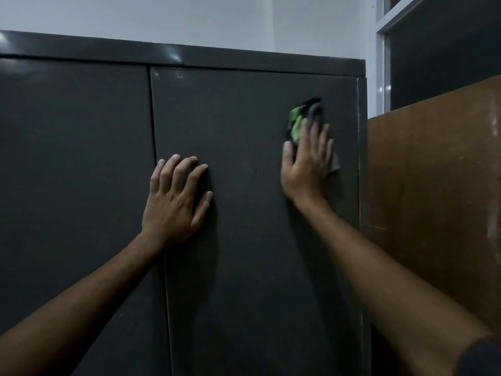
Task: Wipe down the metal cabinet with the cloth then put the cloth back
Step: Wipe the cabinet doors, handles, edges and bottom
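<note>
A dark grey metal cabinet (244,109) with two closed doors fills the view. My right hand (307,164) presses a green and grey cloth (296,123) flat against the upper right of the right door, near its right edge; the cloth sticks out above and to the right of my fingers and looks blurred. My left hand (176,196) rests flat with spread fingers on the same door, just right of the seam between the doors, holding nothing.
A brown board or carton (433,185) stands against the cabinet's right side. Above the cabinet is a pale wall (189,20). A white-framed dark window (447,50) is at the upper right.
</note>
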`<move>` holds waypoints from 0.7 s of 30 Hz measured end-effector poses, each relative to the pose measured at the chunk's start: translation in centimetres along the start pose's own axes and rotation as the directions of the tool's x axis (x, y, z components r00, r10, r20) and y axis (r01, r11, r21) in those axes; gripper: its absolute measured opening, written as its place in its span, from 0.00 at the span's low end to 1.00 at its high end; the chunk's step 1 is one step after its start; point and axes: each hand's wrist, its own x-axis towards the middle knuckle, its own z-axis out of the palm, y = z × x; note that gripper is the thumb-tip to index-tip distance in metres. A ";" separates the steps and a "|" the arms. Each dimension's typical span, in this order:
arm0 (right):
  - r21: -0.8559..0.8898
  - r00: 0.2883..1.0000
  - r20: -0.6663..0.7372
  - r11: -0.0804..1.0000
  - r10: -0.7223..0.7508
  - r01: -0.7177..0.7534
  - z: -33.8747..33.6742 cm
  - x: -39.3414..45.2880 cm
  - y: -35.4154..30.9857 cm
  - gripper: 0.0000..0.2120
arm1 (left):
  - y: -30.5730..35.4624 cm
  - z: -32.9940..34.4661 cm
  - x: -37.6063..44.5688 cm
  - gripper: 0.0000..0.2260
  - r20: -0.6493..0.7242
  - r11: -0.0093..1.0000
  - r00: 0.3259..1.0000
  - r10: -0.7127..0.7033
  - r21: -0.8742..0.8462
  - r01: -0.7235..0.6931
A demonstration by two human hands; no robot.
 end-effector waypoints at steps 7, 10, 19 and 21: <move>-0.039 0.929 0.199 0.944 -0.313 0.327 -3.8 -4.4 9.8 0.30 | 0.1 0.0 0.1 0.28 -0.007 1.000 1.000 -0.002 0.010 0.002; -0.054 0.994 0.062 0.995 0.092 -0.088 -4.2 3.5 8.3 0.30 | 0.2 0.2 0.0 0.29 -0.017 0.999 1.000 0.001 0.035 0.000; 0.065 0.832 0.100 0.837 -0.546 0.543 1.7 6.5 -11.3 0.28 | 0.0 0.2 0.0 0.28 -0.029 0.999 1.000 0.011 0.036 -0.010; 0.062 0.650 0.166 0.666 -0.741 0.743 1.3 4.3 -7.7 0.26 | 0.0 0.1 0.1 0.28 -0.031 0.999 0.999 0.010 0.034 -0.009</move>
